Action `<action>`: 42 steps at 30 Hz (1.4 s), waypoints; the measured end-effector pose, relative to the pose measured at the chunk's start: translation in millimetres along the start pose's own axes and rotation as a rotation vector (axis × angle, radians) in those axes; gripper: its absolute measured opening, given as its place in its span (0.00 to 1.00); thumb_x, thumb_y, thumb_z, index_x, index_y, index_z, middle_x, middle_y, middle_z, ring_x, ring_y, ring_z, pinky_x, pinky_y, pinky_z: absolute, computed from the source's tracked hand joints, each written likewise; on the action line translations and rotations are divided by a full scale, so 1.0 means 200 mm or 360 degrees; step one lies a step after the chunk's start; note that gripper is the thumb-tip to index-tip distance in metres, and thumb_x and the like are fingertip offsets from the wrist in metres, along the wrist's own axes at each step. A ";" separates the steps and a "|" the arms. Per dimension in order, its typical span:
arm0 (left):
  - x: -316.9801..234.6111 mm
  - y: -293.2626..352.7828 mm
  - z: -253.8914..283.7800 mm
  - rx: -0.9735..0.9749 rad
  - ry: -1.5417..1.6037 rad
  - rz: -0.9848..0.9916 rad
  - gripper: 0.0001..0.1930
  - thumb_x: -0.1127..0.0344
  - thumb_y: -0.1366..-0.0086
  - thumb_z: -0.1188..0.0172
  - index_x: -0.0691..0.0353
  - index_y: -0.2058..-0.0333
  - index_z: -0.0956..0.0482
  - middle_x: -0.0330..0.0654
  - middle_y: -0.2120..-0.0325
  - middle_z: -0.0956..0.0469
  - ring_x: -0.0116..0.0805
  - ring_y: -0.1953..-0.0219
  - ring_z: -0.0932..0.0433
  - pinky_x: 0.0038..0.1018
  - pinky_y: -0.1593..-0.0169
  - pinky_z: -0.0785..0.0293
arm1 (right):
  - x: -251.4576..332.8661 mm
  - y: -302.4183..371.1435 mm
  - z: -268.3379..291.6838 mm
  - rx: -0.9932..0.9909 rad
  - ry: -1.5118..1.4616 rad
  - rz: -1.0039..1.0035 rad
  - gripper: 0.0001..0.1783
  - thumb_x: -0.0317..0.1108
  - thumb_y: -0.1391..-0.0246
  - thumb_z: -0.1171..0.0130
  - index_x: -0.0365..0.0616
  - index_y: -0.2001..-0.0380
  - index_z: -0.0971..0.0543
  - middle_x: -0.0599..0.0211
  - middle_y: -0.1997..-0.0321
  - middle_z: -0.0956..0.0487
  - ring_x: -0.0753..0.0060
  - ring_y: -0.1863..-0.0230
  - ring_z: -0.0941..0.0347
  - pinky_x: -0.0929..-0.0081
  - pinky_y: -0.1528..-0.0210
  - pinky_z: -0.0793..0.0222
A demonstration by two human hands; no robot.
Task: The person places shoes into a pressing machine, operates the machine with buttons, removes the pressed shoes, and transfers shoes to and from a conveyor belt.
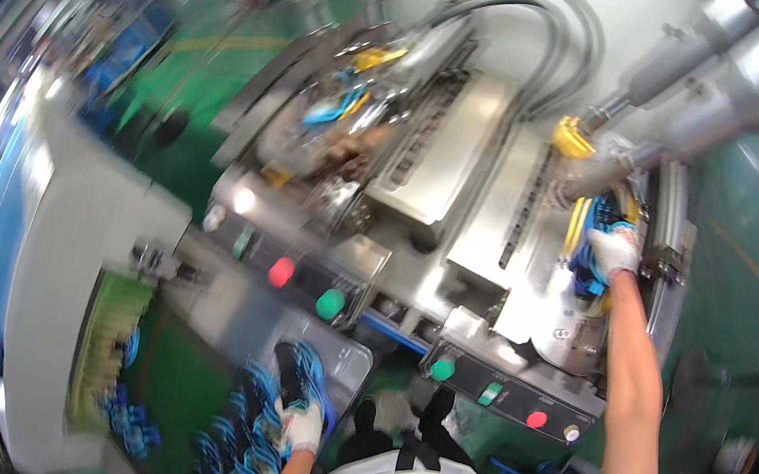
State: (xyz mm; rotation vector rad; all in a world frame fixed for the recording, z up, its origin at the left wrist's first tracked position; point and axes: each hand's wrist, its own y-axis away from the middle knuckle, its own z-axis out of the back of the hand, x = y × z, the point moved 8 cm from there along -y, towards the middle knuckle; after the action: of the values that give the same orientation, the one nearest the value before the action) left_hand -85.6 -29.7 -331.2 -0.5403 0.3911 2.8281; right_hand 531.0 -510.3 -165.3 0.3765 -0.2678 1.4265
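Seemingly against left hand: shoe

Mach. plate — smooth, shiny mtl; R glove — matt cloth.

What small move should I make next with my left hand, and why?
I'd probably lift the black-and-blue piece with your left hand: that hand is right at it, beside similar pieces, while your right hand is occupied at another blue-and-black item on the machine.

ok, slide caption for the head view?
Gloved left hand at a shoe, gloved right hand at a blue piece on the machine.
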 end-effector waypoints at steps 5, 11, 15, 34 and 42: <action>-0.12 -0.08 -0.09 -0.0081 0.0487 0.0017 0.41 0.55 0.44 0.27 0.75 0.39 0.35 0.63 0.48 0.23 0.58 0.44 0.24 0.41 0.36 0.32 | -0.04 0.18 0.20 -0.0030 -0.0126 -0.0127 0.24 0.50 0.44 0.30 0.37 0.61 0.19 0.60 0.67 0.18 0.66 0.68 0.21 0.61 0.67 0.29; -0.10 0.11 0.22 0.0136 0.1111 -0.0119 0.42 0.70 0.42 0.27 0.73 0.35 0.43 0.61 0.35 0.36 0.52 0.32 0.34 0.40 0.28 0.40 | 0.84 1.60 -0.12 -0.0156 -0.0249 0.1088 0.50 0.38 0.42 0.32 0.35 0.25 0.48 0.42 0.21 0.47 0.53 0.21 0.46 0.62 0.22 0.50; 0.04 0.14 0.53 0.0002 0.0972 -0.0267 0.41 0.74 0.43 0.27 0.71 0.35 0.43 0.61 0.37 0.35 0.52 0.32 0.34 0.40 0.27 0.41 | 0.75 1.77 -0.86 0.0259 0.1501 0.1192 0.49 0.47 0.44 0.35 0.34 0.27 0.43 0.40 0.20 0.50 0.36 0.19 0.60 0.48 0.19 0.65; 0.26 -0.52 0.23 0.0711 0.0346 0.0141 0.45 0.50 0.50 0.24 0.76 0.41 0.32 0.64 0.47 0.22 0.55 0.46 0.20 0.41 0.39 0.28 | 1.19 2.51 -1.46 0.1146 -0.0491 -0.0242 0.27 0.53 0.54 0.27 0.34 0.75 0.18 0.60 0.82 0.21 0.66 0.79 0.22 0.65 0.73 0.26; -0.46 0.09 0.39 0.1310 -0.0073 -0.0848 0.24 0.47 0.47 0.27 0.66 0.70 0.19 0.51 0.71 0.16 0.50 0.66 0.18 0.43 0.56 0.23 | 0.45 2.87 -0.86 0.0824 -0.1161 -0.1034 0.26 0.58 0.53 0.24 0.46 0.84 0.18 0.72 0.85 0.24 0.80 0.87 0.33 0.74 0.84 0.38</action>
State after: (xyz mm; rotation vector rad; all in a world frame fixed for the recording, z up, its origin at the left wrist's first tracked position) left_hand -32.2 -38.6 -221.1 -0.3227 1.1243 1.9326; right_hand -32.9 -300.6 -233.4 1.2903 -0.3182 0.6510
